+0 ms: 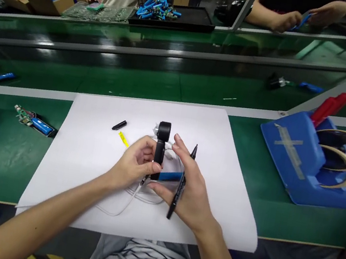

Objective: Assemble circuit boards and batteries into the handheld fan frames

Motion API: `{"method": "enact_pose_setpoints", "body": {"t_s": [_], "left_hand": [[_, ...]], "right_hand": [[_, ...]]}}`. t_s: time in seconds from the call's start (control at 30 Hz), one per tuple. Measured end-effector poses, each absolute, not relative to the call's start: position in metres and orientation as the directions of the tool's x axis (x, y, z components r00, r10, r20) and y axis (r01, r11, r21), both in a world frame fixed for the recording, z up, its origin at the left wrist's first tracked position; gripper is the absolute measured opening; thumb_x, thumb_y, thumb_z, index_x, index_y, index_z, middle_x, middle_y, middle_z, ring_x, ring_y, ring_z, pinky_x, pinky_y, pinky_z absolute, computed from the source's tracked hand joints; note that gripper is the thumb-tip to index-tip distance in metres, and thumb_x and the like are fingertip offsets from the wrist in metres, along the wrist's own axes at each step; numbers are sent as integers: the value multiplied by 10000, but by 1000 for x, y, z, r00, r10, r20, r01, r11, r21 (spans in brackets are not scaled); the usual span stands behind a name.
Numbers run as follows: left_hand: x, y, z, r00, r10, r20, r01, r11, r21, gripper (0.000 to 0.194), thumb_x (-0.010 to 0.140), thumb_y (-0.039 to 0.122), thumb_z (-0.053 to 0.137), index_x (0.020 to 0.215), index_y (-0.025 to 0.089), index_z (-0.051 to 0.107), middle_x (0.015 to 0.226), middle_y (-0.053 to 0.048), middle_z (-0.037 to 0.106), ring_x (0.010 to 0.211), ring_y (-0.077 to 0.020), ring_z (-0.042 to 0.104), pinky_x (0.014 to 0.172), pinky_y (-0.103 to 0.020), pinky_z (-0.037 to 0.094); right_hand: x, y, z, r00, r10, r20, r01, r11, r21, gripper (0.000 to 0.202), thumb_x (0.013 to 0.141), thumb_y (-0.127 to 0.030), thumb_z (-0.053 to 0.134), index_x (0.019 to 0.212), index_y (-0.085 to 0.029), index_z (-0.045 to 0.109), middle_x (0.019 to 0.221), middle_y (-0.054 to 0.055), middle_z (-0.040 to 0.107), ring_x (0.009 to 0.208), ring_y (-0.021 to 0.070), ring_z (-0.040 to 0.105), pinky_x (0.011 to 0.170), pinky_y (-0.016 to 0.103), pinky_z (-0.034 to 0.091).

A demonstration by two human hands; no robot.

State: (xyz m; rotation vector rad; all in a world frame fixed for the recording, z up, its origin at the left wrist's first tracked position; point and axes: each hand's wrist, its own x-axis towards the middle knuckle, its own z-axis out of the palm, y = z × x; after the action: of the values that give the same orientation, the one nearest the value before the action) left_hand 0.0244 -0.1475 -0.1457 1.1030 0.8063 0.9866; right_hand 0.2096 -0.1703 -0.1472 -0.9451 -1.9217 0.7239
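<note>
My left hand (138, 157) is closed around a small black handheld device (161, 145) with a round head, held upright above the white sheet. A white cable (118, 213) runs up to its lower end. My right hand (191, 186) is just right of the device, thumb and forefinger spread, with an uncapped black marker (176, 195) tucked in it. Between the hands, a blue object (170, 176) shows partly behind the device; its kind is unclear. Left of them lie a black pen cap (119, 125) and a yellow strip (123, 139).
The white sheet (92, 133) covers the green bench. A circuit board with a blue battery (38, 123) lies left. At right stands a blue tape dispenser (295, 160) with tape rolls and a red-handled tool (330, 108). Across the line, two people work beside a black tray (195, 19).
</note>
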Motion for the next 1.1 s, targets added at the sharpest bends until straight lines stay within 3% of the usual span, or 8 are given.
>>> {"method": "enact_pose_setpoints", "body": {"t_s": [0.1, 0.33, 0.67, 0.9, 1.1], "left_hand": [[25, -152, -145, 402, 916, 0, -164, 72, 984, 321, 810, 337, 783, 939, 189, 529, 857, -9, 589, 782, -125, 572, 717, -268, 461], [25, -157, -135, 402, 915, 33, -91, 4, 996, 196, 876, 274, 700, 975, 195, 550, 871, -19, 587, 804, -143, 576, 741, -299, 478], [25, -156, -135, 393, 919, -40, -105, 88, 991, 220, 858, 274, 722, 972, 188, 555, 869, -23, 614, 776, -131, 599, 688, -274, 498], [24, -155, -137, 401, 914, -62, -113, 116, 987, 222, 856, 264, 728, 967, 194, 549, 867, -16, 618, 762, -124, 597, 677, -276, 492], [24, -156, -137, 403, 913, -57, -97, 104, 990, 229, 849, 258, 733, 973, 199, 549, 877, -14, 615, 774, -128, 593, 690, -283, 492]], "right_hand": [[207, -167, -155, -367, 819, 442, 328, 558, -762, 880, 853, -268, 754, 1548, -340, 219, 1644, 85, 193, 1506, 325, 222, 1192, 613, 320], [207, -170, -159, -344, 819, 458, 332, 563, -757, 893, 862, -262, 739, 1559, -379, 192, 1641, 59, 208, 1503, 327, 221, 1196, 606, 312], [207, -170, -159, -349, 837, 422, 323, 530, -784, 881, 850, -265, 743, 1554, -358, 221, 1644, 48, 198, 1505, 316, 224, 1213, 560, 309], [208, -170, -160, -348, 851, 392, 353, 507, -786, 865, 840, -330, 763, 1536, -366, 251, 1633, 58, 234, 1480, 334, 289, 1201, 576, 328], [208, -170, -159, -351, 852, 389, 338, 502, -796, 854, 836, -296, 768, 1524, -370, 268, 1630, 67, 239, 1476, 339, 297, 1184, 594, 350]]}}
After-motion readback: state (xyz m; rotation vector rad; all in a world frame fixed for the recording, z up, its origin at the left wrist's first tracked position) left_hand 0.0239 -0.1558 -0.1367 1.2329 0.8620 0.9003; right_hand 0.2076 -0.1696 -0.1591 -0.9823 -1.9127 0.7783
